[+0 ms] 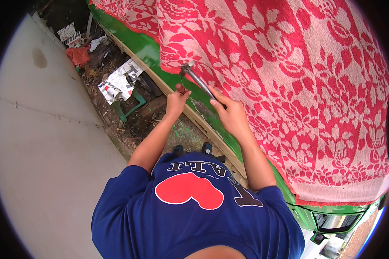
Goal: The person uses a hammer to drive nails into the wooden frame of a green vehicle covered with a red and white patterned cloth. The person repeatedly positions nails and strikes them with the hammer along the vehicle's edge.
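Observation:
My right hand (pixel 232 113) is closed round the grip of a hammer (pixel 197 80). Its metal head is raised above the green car panel (pixel 194 91), beside the hem of a red and pale floral blanket (pixel 263 73). My left hand (pixel 176 103) is closed on a tool with a short reddish-brown handle (pixel 180 88), held by the panel's edge. The handle's end points up toward the hammer head, with a gap between them. This tool's working end is hidden, so its kind cannot be made out. A rough, scraped strip (pixel 207 113) runs along the panel between my hands.
To the left rises a pale wall (pixel 43 116). Between wall and car stands a green stool (pixel 135 107), near a printed sheet (pixel 121 80) bearing a spray can (pixel 113 91). Beyond lie a red plastic bag (pixel 78 55) and litter. A car window (pixel 337 221) shows at lower right.

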A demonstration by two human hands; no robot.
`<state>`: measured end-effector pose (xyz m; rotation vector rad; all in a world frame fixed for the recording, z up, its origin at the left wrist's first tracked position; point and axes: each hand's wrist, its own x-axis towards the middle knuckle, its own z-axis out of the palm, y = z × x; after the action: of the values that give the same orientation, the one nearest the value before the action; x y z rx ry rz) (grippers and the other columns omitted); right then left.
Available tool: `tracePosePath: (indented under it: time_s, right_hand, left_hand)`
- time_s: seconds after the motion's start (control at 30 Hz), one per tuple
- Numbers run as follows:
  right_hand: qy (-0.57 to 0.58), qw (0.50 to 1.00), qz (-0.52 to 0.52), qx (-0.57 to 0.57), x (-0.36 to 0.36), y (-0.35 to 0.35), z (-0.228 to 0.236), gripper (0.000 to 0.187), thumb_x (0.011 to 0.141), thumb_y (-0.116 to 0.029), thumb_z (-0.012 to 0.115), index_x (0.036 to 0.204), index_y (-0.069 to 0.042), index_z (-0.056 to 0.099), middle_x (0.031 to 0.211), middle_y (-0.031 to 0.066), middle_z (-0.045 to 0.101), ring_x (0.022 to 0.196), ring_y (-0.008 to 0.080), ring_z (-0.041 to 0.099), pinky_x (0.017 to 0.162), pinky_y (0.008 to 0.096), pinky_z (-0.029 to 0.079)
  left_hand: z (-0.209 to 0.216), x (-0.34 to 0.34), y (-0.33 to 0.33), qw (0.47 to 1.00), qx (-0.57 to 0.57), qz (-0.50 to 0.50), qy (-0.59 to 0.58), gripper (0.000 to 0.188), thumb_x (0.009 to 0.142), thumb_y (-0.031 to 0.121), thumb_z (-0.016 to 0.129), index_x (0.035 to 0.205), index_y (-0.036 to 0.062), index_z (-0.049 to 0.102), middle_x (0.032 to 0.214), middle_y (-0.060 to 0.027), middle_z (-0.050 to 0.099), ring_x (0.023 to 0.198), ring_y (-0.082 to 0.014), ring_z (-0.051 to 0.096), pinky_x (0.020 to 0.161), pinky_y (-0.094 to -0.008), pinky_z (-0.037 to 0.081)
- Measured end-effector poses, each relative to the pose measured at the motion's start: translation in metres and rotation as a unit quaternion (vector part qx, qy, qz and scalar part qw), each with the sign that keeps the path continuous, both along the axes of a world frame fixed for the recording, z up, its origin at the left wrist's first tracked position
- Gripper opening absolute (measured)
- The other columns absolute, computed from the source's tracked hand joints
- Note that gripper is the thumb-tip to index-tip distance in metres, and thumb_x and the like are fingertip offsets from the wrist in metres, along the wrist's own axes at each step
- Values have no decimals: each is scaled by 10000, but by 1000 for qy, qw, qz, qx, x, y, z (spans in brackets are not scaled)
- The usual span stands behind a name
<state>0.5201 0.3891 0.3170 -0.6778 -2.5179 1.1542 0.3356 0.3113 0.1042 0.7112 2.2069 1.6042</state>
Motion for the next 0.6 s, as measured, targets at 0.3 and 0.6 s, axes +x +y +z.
tracePosePath:
  time_s: [0.3, 0.6]
  right_hand:
    - [-36, 982, -106, -152, 35, 12, -32, 445, 970, -197, 656, 1409, -225, 591, 738, 18, 595, 620, 87, 525, 622, 300, 481]
    - [-49, 976, -124, -174, 48, 6, -37, 445, 978, -177, 645, 1416, -223, 586, 725, -17, 565, 587, 52, 480, 547, 255, 447]
  left_hand:
    - [0, 2, -10, 1000, 14, -10, -3, 226, 904, 182, 748, 972, -31, 717, 800, -97, 750, 796, -130, 732, 732, -298, 552]
    - [-2, 5, -9, 999, 40, -26, -15, 197, 909, 154, 740, 968, -32, 712, 816, -100, 752, 801, -135, 735, 729, -290, 559]
